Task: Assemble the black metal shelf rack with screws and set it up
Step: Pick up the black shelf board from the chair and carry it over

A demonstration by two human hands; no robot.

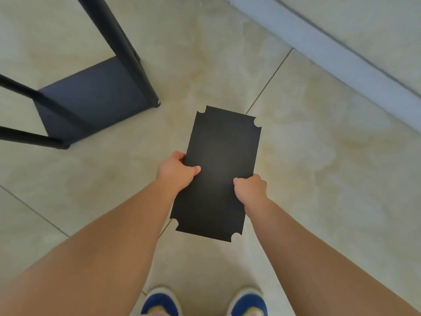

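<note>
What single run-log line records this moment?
stage: shelf fitting | left hand: grips panel | right hand: grips panel | panel: held flat above floor | rack: standing apart, front-left

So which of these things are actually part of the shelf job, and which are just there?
Part of the job:
- black shelf panel, gripped by left hand and right hand
- part-built black rack, standing on the floor

Just there:
- tiled floor
- grey skirting
- blue shoes
</note>
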